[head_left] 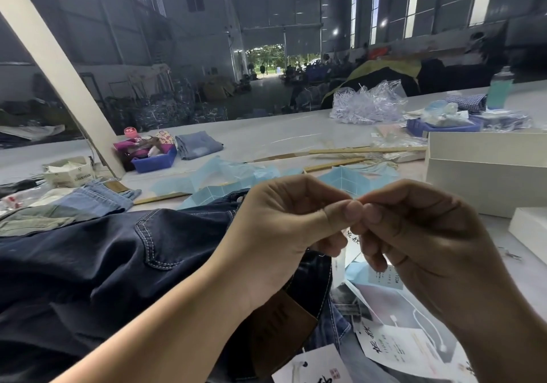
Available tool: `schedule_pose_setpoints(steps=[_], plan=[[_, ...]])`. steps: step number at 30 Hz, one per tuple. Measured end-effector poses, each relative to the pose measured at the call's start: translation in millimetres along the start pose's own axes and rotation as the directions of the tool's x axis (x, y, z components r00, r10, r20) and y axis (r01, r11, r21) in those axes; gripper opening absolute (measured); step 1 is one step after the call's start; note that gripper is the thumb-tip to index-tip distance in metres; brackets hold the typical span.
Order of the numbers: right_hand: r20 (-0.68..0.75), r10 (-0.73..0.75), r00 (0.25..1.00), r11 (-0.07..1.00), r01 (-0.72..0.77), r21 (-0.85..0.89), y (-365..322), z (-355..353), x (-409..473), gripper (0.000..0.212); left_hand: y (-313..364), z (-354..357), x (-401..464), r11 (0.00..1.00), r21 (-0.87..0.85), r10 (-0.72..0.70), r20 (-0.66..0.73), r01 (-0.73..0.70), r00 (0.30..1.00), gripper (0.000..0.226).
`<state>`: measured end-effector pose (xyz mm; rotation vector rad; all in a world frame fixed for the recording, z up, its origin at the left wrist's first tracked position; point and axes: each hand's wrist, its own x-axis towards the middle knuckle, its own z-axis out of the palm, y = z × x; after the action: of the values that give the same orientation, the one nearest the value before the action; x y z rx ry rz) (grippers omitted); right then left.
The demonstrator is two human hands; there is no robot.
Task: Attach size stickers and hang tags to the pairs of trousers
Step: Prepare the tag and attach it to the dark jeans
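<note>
Hands [359, 214] pinch tag [353, 240] over trousers [118, 249]

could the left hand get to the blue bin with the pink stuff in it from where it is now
Probably not without leaning. The left hand is busy pinching something small against the right hand over the dark jeans, and the blue bin sits well back across the table, though nothing blocks the way.

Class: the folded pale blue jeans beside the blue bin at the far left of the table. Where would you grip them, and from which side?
Probably grip the folded jeans by their near right corner, coming from the right: the blue bin crowds their left edge, while bare table lies to the right.
</note>
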<state>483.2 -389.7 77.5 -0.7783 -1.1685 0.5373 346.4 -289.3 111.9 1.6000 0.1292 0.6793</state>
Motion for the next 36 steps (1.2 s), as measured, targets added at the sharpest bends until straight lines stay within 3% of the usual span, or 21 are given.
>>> schedule_pose_setpoints(steps=[8, 16, 23, 32, 36], plan=[[-0.030, -0.062, 0.998, 0.997, 0.063, 0.034, 5, 9, -4, 0.019, -2, 3, -3, 0.998, -0.036, -0.046, -0.016, 0.046, 0.999, 0.009], [-0.097, -0.022, 0.995, 0.999, 0.027, 0.041, 7, 8, -6, 0.033, -9, 2, -7, 0.997, -0.047, 0.051, -0.114, -0.057, 0.992, 0.005], [-0.079, -0.051, 0.996, 0.998, 0.055, 0.045, 6, 11, -10, 0.028, -13, 5, -13, 0.980, 0.134, 0.172, -0.200, -0.147, 0.965, 0.017], [-0.147, -0.110, 0.983, 0.994, 0.106, -0.033, 8, 20, -11, 0.027, -12, 7, -11, 0.987, 0.019, 0.161, -0.226, -0.161, 0.961, 0.022], [-0.145, -0.105, 0.984, 0.994, 0.102, -0.027, 8, 20, -11, 0.026, -12, 8, -13, 0.983, 0.052, 0.185, -0.212, -0.178, 0.960, 0.021]])
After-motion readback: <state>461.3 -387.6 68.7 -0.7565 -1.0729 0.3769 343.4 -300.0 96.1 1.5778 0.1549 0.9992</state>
